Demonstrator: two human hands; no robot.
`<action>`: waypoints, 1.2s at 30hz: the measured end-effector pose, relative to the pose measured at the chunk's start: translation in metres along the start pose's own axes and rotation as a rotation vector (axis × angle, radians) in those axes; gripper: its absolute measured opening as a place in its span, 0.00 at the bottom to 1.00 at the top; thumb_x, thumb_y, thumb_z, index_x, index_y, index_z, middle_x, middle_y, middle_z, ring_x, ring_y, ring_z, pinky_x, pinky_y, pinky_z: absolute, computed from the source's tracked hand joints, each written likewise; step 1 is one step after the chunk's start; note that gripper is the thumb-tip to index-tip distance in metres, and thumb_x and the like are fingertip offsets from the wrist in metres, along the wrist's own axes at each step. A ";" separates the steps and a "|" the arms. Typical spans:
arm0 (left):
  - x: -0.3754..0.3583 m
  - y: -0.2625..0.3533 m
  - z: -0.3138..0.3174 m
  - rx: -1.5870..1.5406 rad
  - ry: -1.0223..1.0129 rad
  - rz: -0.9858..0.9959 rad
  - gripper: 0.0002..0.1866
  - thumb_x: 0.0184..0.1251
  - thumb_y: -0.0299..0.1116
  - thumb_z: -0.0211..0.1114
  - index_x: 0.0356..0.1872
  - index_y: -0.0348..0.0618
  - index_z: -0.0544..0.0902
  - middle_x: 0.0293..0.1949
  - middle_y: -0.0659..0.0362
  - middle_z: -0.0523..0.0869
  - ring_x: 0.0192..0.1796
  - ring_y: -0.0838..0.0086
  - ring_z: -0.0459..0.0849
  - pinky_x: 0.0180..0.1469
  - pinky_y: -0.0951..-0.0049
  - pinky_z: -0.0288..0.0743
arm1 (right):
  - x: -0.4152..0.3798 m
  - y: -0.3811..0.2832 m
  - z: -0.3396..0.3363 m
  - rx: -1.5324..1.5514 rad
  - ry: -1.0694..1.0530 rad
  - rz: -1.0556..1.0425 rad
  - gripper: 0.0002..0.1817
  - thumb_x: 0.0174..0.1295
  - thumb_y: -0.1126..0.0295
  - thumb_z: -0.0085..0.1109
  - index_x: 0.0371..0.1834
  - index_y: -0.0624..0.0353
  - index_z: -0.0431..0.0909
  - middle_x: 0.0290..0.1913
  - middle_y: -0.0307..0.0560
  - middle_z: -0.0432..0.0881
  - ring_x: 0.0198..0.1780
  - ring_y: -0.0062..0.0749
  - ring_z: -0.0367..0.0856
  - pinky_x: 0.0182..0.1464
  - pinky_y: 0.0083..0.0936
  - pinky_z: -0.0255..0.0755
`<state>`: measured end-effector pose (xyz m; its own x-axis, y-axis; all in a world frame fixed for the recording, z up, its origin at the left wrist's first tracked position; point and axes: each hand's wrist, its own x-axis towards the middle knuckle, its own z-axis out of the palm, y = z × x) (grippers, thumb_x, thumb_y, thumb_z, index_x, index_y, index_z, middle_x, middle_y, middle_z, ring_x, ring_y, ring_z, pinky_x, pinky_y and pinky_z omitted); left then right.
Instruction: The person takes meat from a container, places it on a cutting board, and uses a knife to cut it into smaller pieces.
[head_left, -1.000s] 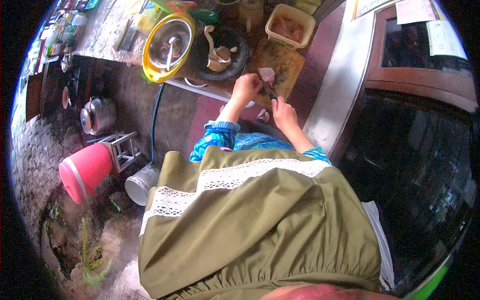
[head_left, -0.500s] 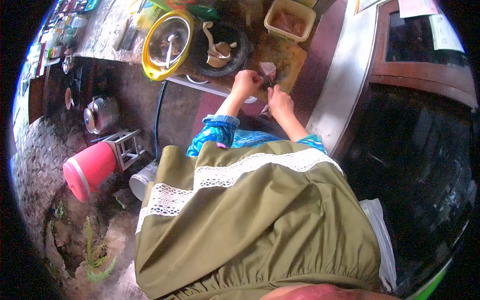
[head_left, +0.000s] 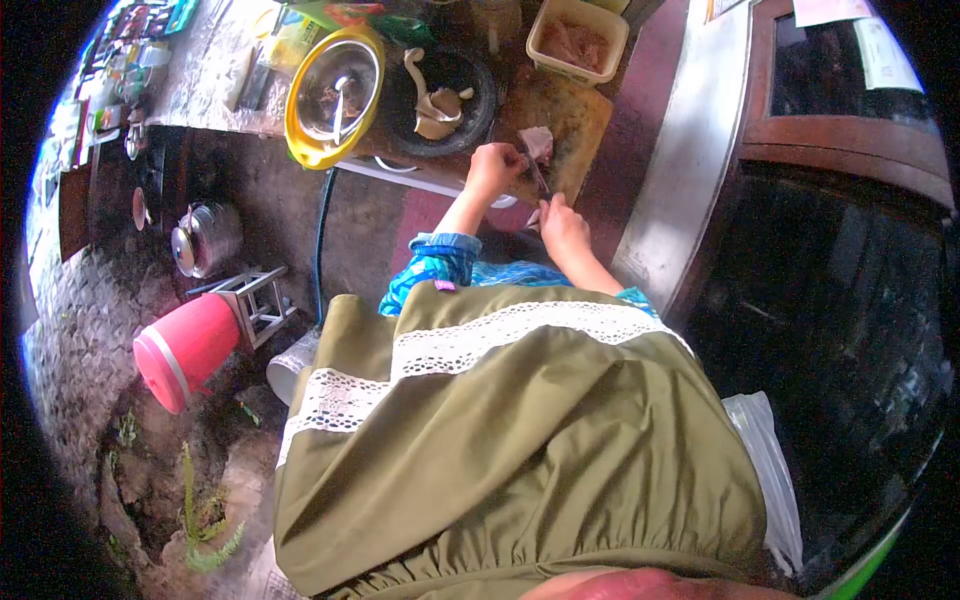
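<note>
A knife [head_left: 541,180] is gripped in my right hand [head_left: 563,228], its blade slanting up and left toward my other hand. Closed fingers of my left hand [head_left: 495,167] are at the near-left edge of a worn wooden cutting board [head_left: 580,125], close to the blade; what they pinch is hidden. Just beyond the blade, a pale pink piece of what looks like raw meat [head_left: 537,143] lies on the board. Another pale piece [head_left: 534,220] shows partly beside my right hand.
Left of the board sits a dark round stone mortar [head_left: 480,125] holding a pale curved object. A yellow-rimmed bowl [head_left: 376,90] with a spoon stands farther left. Behind the board is a tub [head_left: 533,45] of pinkish meat. A red bucket-like container [head_left: 190,345] is on the ground at left.
My right hand has drawn slightly down and toward me with the knife, and more of the blade shows. My left hand stays nearly in place. The view has shifted a little.
</note>
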<state>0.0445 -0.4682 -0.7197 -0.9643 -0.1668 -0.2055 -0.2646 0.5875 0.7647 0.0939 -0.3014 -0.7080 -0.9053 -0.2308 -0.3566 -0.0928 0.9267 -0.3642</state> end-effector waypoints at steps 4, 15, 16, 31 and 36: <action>0.001 -0.004 0.003 0.053 0.006 0.058 0.08 0.46 0.33 0.69 0.25 0.41 0.84 0.25 0.48 0.84 0.31 0.58 0.85 0.35 0.65 0.78 | 0.023 -0.013 0.003 0.086 0.046 -0.008 0.18 0.67 0.56 0.43 0.36 0.64 0.66 0.25 0.64 0.80 0.31 0.60 0.81 0.34 0.51 0.75; -0.001 -0.011 0.006 0.028 0.030 0.083 0.09 0.46 0.34 0.69 0.24 0.39 0.83 0.24 0.48 0.83 0.30 0.56 0.84 0.35 0.63 0.77 | 0.023 -0.016 0.011 0.066 0.048 0.002 0.17 0.67 0.58 0.44 0.37 0.66 0.66 0.27 0.64 0.81 0.34 0.59 0.81 0.36 0.50 0.75; 0.002 -0.010 0.006 0.005 0.026 0.087 0.09 0.46 0.34 0.69 0.24 0.39 0.83 0.24 0.48 0.83 0.30 0.56 0.84 0.35 0.63 0.77 | 0.020 -0.013 0.010 0.065 0.053 0.005 0.17 0.67 0.58 0.44 0.37 0.66 0.66 0.27 0.64 0.81 0.34 0.59 0.81 0.36 0.50 0.75; 0.001 -0.007 0.004 -0.013 0.061 0.145 0.08 0.48 0.33 0.68 0.25 0.39 0.80 0.25 0.48 0.83 0.32 0.53 0.83 0.36 0.61 0.77 | 0.002 -0.006 -0.004 -0.003 -0.061 0.020 0.18 0.67 0.58 0.43 0.39 0.67 0.65 0.28 0.65 0.81 0.34 0.60 0.81 0.36 0.50 0.76; -0.007 0.005 -0.004 0.032 0.078 0.139 0.09 0.48 0.32 0.67 0.27 0.39 0.78 0.28 0.46 0.82 0.35 0.52 0.82 0.37 0.58 0.76 | 0.010 -0.008 -0.008 0.046 -0.088 0.034 0.18 0.67 0.59 0.43 0.39 0.67 0.66 0.32 0.66 0.81 0.38 0.61 0.81 0.41 0.52 0.75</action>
<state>0.0498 -0.4667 -0.7120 -0.9886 -0.1422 -0.0505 -0.1301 0.6337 0.7626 0.0824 -0.3086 -0.7021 -0.8677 -0.2264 -0.4426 -0.0420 0.9204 -0.3886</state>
